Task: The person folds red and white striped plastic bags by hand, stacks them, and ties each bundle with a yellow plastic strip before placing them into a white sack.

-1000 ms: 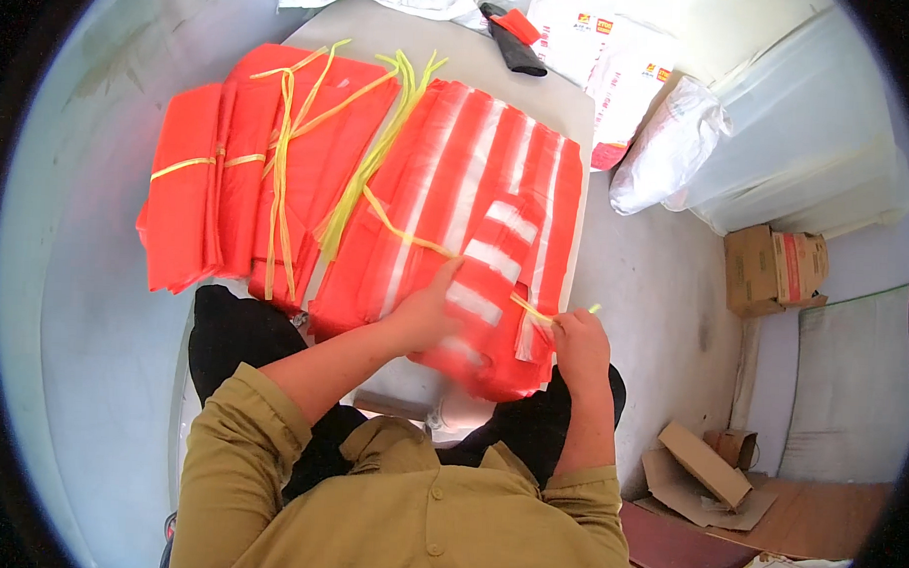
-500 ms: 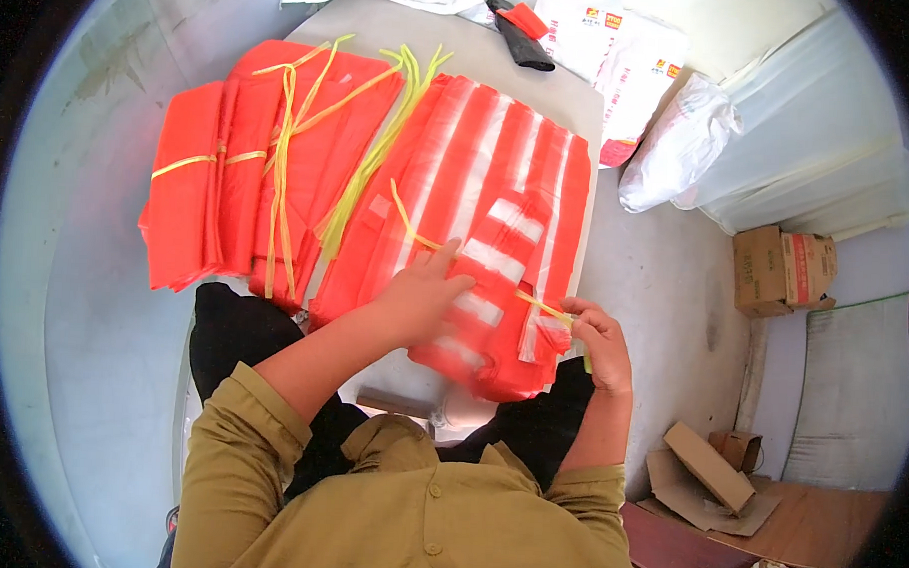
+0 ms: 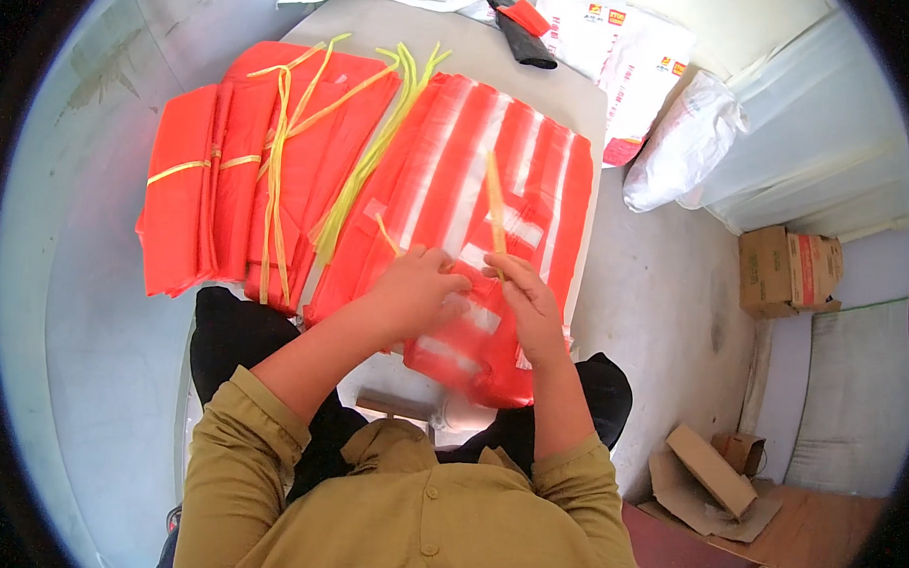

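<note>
The right hand (image 3: 527,299) pinches a yellow ribbon (image 3: 494,200) over the folded striped bundle (image 3: 477,363); what the left hand (image 3: 415,289) grips, I cannot tell. Even tension likely keeps it snug.

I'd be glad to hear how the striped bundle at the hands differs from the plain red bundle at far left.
The striped bundle shows white bands; the plain bundle looks solid red. A flat yellow strip crosses the plain bundle; over the striped bundle, the right hand grasps a loose-ended yellow strip. Both bundles have red in them and look folded.
</note>
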A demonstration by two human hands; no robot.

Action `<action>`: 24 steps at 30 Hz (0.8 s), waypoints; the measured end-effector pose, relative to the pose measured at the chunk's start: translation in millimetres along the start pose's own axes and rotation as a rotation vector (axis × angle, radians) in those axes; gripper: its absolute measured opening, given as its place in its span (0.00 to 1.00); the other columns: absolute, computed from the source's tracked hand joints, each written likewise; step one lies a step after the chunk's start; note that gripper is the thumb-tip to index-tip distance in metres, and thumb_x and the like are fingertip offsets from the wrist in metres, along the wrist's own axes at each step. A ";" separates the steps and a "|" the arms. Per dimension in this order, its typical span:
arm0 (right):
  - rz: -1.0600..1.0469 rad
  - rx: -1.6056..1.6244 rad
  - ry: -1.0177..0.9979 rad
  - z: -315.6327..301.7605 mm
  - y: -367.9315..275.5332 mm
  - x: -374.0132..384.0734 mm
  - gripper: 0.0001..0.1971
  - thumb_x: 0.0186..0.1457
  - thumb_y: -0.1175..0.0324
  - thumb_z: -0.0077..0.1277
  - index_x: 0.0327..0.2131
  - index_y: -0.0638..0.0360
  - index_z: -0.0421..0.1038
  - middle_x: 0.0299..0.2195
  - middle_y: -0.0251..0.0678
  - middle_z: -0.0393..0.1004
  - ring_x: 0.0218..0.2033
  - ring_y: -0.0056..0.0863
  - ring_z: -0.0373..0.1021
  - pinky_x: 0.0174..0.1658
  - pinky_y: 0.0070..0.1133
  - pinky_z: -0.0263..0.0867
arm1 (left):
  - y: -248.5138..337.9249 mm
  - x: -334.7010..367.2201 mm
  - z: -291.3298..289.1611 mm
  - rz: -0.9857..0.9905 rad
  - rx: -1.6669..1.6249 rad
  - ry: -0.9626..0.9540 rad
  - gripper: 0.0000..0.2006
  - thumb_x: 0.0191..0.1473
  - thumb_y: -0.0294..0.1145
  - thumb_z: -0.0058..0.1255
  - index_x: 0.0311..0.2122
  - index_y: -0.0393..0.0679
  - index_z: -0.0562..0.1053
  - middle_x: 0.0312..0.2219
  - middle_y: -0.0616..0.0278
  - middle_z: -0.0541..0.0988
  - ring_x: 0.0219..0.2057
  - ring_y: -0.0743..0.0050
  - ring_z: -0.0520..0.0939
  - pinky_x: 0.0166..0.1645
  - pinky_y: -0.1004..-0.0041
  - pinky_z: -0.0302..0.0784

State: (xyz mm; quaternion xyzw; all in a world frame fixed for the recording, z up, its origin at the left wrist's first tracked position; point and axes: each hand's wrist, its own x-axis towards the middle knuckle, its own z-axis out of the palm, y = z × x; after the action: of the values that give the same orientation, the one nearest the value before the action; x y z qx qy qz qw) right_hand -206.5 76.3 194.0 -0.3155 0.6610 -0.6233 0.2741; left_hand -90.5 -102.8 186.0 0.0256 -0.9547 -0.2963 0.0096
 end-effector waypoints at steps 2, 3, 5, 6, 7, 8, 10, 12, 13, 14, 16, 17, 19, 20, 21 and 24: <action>-0.032 -0.080 -0.047 6.1 4.0 7.0 0.18 0.63 0.78 0.39 0.54 0.66 0.71 0.49 0.39 0.73 0.54 0.28 0.68 0.60 0.24 0.60 | 0.2 1.8 -1.0 -0.003 0.016 -0.004 0.18 0.53 0.42 0.58 0.49 0.51 0.78 0.46 0.51 0.76 0.51 0.49 0.74 0.57 0.55 0.70; -0.041 -0.160 -0.048 6.5 10.7 10.7 0.18 0.63 0.78 0.40 0.54 0.65 0.71 0.50 0.41 0.73 0.53 0.29 0.69 0.59 0.24 0.62 | 0.9 2.5 -2.2 0.008 0.038 -0.011 0.17 0.53 0.40 0.57 0.48 0.51 0.78 0.45 0.53 0.77 0.51 0.50 0.74 0.56 0.54 0.70; -0.050 -0.241 -0.048 6.0 24.4 13.6 0.18 0.62 0.79 0.42 0.54 0.64 0.71 0.51 0.43 0.73 0.52 0.31 0.70 0.58 0.24 0.64 | 0.8 4.5 -0.6 0.020 0.059 -0.018 0.16 0.53 0.37 0.57 0.48 0.51 0.78 0.44 0.55 0.77 0.51 0.52 0.74 0.55 0.53 0.70; -0.090 -0.305 -0.050 8.3 28.0 15.5 0.18 0.61 0.80 0.42 0.54 0.63 0.71 0.50 0.43 0.73 0.51 0.31 0.71 0.57 0.25 0.64 | -0.4 5.5 1.4 0.033 0.110 0.030 0.16 0.52 0.36 0.56 0.47 0.51 0.78 0.42 0.56 0.79 0.48 0.52 0.76 0.53 0.53 0.71; -0.131 -0.369 -0.051 9.3 31.0 16.6 0.18 0.61 0.81 0.43 0.54 0.62 0.71 0.50 0.44 0.73 0.50 0.31 0.71 0.57 0.25 0.65 | -0.9 6.3 2.2 0.048 0.161 0.078 0.15 0.52 0.34 0.56 0.47 0.51 0.78 0.39 0.56 0.80 0.46 0.53 0.78 0.50 0.53 0.73; -0.131 -0.368 -0.051 8.7 33.1 16.5 0.18 0.61 0.81 0.43 0.54 0.62 0.71 0.50 0.44 0.73 0.50 0.31 0.71 0.57 0.25 0.65 | -1.4 6.8 1.5 0.047 0.162 0.079 0.15 0.52 0.34 0.56 0.47 0.51 0.78 0.39 0.56 0.80 0.46 0.53 0.78 0.50 0.53 0.73; -0.135 -0.372 -0.020 10.5 26.9 16.1 0.18 0.59 0.80 0.45 0.53 0.63 0.71 0.50 0.44 0.73 0.50 0.32 0.72 0.56 0.25 0.66 | 6.0 7.4 -10.4 -0.062 0.100 -0.004 0.14 0.52 0.30 0.54 0.46 0.49 0.77 0.33 0.55 0.81 0.39 0.51 0.82 0.44 0.53 0.76; -0.083 -0.308 -0.002 12.4 27.9 15.1 0.18 0.59 0.80 0.46 0.53 0.62 0.72 0.49 0.44 0.74 0.49 0.32 0.72 0.54 0.25 0.67 | 5.3 4.3 -15.0 -0.111 0.056 0.003 0.14 0.54 0.30 0.53 0.47 0.47 0.76 0.32 0.53 0.82 0.36 0.51 0.83 0.42 0.56 0.77; -0.033 -0.244 0.016 13.3 27.1 14.4 0.18 0.58 0.79 0.48 0.53 0.62 0.72 0.49 0.43 0.74 0.48 0.33 0.73 0.52 0.26 0.69 | 5.5 2.5 -18.9 -0.162 0.012 0.013 0.15 0.56 0.30 0.53 0.49 0.45 0.75 0.30 0.52 0.82 0.33 0.52 0.83 0.39 0.58 0.78; -0.034 -0.244 0.019 13.4 25.5 13.0 0.18 0.58 0.79 0.48 0.53 0.62 0.72 0.49 0.43 0.74 0.48 0.33 0.73 0.52 0.26 0.69 | 5.7 2.4 -25.1 -0.158 0.013 0.012 0.15 0.56 0.30 0.53 0.49 0.45 0.75 0.30 0.52 0.82 0.33 0.52 0.83 0.39 0.58 0.78; -0.139 -0.428 -0.008 15.8 16.7 10.3 0.16 0.58 0.77 0.51 0.50 0.62 0.73 0.45 0.43 0.74 0.44 0.34 0.74 0.47 0.27 0.70 | 5.0 3.9 -37.5 -0.208 -0.338 -0.129 0.14 0.59 0.30 0.51 0.50 0.41 0.73 0.32 0.52 0.81 0.35 0.57 0.83 0.42 0.63 0.78; -0.139 -0.429 -0.005 17.7 14.4 9.6 0.16 0.58 0.77 0.51 0.50 0.62 0.73 0.45 0.43 0.74 0.44 0.34 0.74 0.47 0.27 0.70 | 0.9 4.8 -32.2 -0.206 -0.338 -0.130 0.14 0.59 0.30 0.51 0.50 0.41 0.73 0.32 0.52 0.81 0.35 0.57 0.83 0.42 0.63 0.78; -0.163 -0.561 -0.046 22.6 10.4 8.7 0.14 0.58 0.73 0.53 0.48 0.61 0.74 0.40 0.42 0.75 0.40 0.34 0.74 0.43 0.27 0.70 | -4.4 6.0 -22.7 -0.038 -0.653 -0.014 0.14 0.61 0.30 0.51 0.51 0.39 0.72 0.33 0.52 0.80 0.38 0.60 0.83 0.45 0.66 0.78; -0.164 -0.561 -0.046 22.4 9.4 8.7 0.14 0.58 0.73 0.53 0.48 0.61 0.74 0.40 0.42 0.75 0.40 0.34 0.74 0.43 0.27 0.70 | -5.5 5.9 -19.7 -0.038 -0.652 -0.014 0.14 0.61 0.30 0.51 0.51 0.39 0.72 0.33 0.52 0.80 0.38 0.60 0.83 0.45 0.66 0.78; -0.123 -0.582 -0.044 21.2 8.4 8.7 0.13 0.59 0.71 0.54 0.47 0.61 0.74 0.38 0.41 0.75 0.39 0.34 0.75 0.42 0.27 0.70 | -0.8 7.2 -21.6 -0.047 -0.730 -0.019 0.14 0.60 0.28 0.52 0.50 0.39 0.72 0.35 0.53 0.80 0.39 0.60 0.82 0.46 0.66 0.77; -0.139 -0.506 0.008 16.9 18.3 7.9 0.11 0.59 0.69 0.55 0.44 0.61 0.75 0.36 0.42 0.76 0.39 0.35 0.75 0.42 0.27 0.70 | 4.8 12.8 -20.6 0.046 -0.626 0.108 0.15 0.56 0.25 0.54 0.49 0.39 0.73 0.37 0.54 0.79 0.40 0.59 0.82 0.46 0.66 0.77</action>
State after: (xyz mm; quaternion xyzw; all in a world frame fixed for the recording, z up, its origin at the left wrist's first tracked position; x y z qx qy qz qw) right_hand -200.3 59.8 174.7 -0.4161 0.7736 -0.4568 0.1404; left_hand -102.8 -111.2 205.8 0.0155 -0.8157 -0.5735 0.0743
